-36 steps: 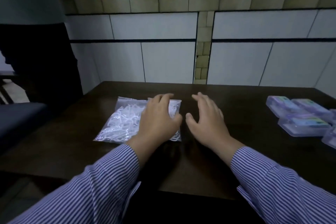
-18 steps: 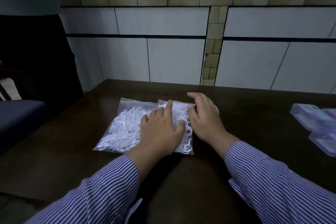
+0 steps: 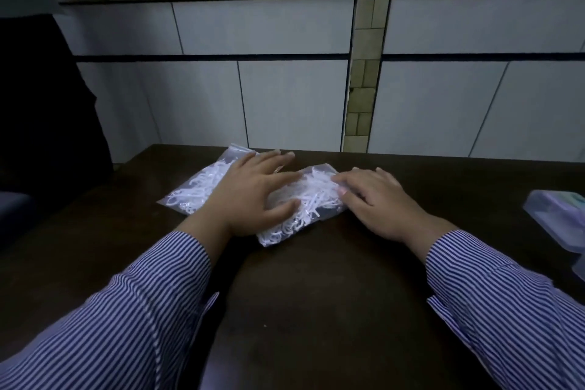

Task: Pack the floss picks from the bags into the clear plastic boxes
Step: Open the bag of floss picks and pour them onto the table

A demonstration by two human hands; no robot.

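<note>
Two clear zip bags of white floss picks lie on the dark table (image 3: 316,310) near its far edge. The left bag (image 3: 198,188) is partly under my left hand (image 3: 253,191), which lies flat with straight fingers across it, the thumb against the right bag (image 3: 305,203). That right bag sits askew between my hands. My right hand (image 3: 376,199) rests on the bag's right end, its index finger and thumb tip touching the plastic. Clear plastic boxes (image 3: 557,215) with coloured labels stand at the right edge, partly cut off.
A white tiled wall (image 3: 294,98) rises directly behind the table's far edge. A dark shape (image 3: 41,98) stands at the left, beside the table. Bare tabletop stretches between my striped sleeves in the foreground.
My right hand came onto the bags from the bare table. A second bag has slid out to the right from the first. The view has shifted left, so the boxes sit at the frame's edge.
</note>
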